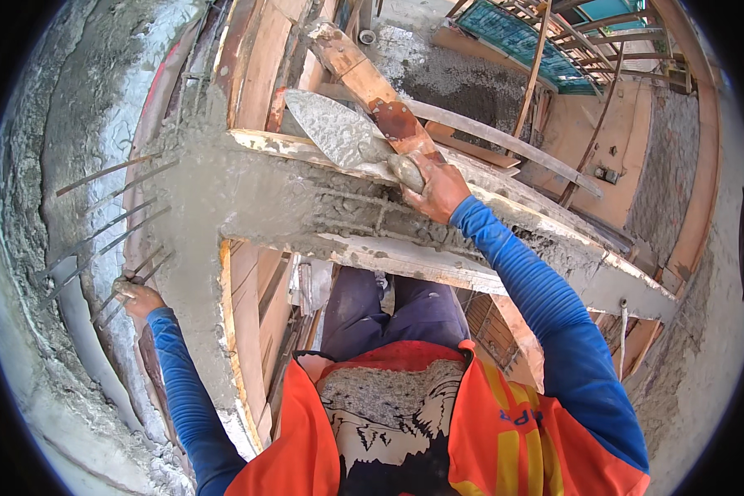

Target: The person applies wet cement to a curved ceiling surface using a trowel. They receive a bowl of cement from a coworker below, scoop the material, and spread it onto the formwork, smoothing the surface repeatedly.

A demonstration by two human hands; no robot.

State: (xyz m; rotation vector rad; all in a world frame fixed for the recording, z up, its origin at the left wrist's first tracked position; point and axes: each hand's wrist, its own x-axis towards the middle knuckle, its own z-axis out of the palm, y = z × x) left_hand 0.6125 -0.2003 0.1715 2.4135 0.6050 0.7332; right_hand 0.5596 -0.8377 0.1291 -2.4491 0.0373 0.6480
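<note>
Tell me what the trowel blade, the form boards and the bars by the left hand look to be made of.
Trowel blade: apparently steel, dull grey, smeared with wet mortar. Form boards: rough sawn timber, pale grain showing, edges crusted with grey splatter. Bars: thin, straight and dark, probably steel reinforcement, sticking out of the wet concrete, which looks grey, gritty and glossy.

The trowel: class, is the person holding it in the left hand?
No: the right hand grips the trowel over the wet concrete, while the left hand holds a steel bar.
</note>
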